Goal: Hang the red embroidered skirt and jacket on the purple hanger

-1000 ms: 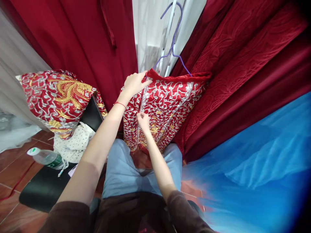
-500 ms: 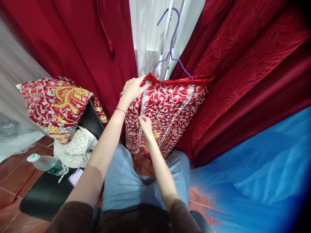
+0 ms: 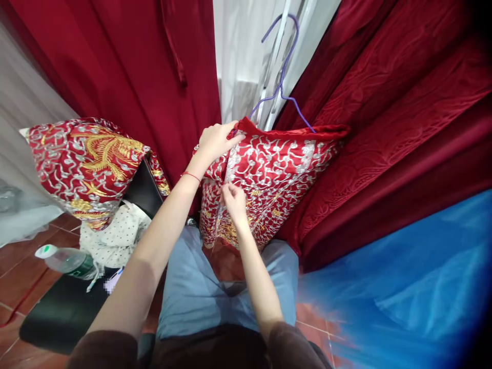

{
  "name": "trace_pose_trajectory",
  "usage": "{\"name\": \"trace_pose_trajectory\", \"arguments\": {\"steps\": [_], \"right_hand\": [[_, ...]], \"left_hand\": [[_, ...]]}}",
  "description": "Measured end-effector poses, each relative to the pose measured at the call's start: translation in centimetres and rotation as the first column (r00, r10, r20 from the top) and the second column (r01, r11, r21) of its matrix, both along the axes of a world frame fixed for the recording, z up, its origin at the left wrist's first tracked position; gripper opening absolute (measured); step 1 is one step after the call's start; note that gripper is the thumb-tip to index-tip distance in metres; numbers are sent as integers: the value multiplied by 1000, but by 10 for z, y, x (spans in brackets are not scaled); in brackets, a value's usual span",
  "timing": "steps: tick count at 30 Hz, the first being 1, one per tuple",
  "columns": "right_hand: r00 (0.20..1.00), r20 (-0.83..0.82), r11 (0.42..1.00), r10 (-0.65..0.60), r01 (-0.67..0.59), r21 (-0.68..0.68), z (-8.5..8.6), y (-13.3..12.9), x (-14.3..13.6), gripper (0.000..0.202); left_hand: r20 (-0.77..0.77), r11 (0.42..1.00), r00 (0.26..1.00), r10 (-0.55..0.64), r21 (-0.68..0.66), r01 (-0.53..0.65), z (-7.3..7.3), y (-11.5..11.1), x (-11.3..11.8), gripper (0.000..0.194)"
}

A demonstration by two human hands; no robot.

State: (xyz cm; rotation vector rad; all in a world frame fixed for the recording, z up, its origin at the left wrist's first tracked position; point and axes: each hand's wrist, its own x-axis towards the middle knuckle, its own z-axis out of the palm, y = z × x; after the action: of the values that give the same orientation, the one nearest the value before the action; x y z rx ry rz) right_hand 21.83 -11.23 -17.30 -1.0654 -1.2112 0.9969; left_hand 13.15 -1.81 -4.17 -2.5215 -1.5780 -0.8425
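A red skirt [image 3: 280,169] with silver and gold embroidery hangs upright in front of my knees on a purple wire hanger [image 3: 284,66]. The hanger's shoulders go down inside the plain red waistband. My left hand [image 3: 218,142] grips the skirt's top left corner, thumb on the front and fingers partly hidden behind the edge. Lower down, my right hand [image 3: 234,201] is closed in a pinch at the skirt's left-hand seam or opening. Whatever lies between those fingertips is too small to make out apart from the fabric.
At left, a black chair [image 3: 57,312] carries a second embroidered red garment [image 3: 88,169], a dotted white cloth bag [image 3: 115,230] and a plastic bottle [image 3: 65,260]. Dark red drapes [image 3: 369,123] hang close on the right, near blue fabric [image 3: 415,277]. A white metal rack [image 3: 274,56] stands behind.
The view has shifted slightly, so the skirt and hanger sit a little further right. Both hands keep their places on the skirt, and its lower part has swung slightly.
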Motion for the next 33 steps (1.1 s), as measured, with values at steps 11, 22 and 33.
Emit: {"name": "trace_pose_trajectory", "arguments": {"steps": [11, 22, 33], "right_hand": [[996, -77, 997, 53, -57, -46, 28, 6, 7, 25], [993, -108, 996, 54, -61, -61, 29, 9, 5, 26], [990, -142, 996, 15, -27, -87, 22, 7, 0, 25]], "left_hand": [[-16, 999, 999, 49, 16, -49, 5, -10, 2, 47], [60, 999, 998, 30, 11, -31, 1, -9, 3, 42], [65, 999, 997, 32, 25, -34, -1, -9, 3, 42]]}}
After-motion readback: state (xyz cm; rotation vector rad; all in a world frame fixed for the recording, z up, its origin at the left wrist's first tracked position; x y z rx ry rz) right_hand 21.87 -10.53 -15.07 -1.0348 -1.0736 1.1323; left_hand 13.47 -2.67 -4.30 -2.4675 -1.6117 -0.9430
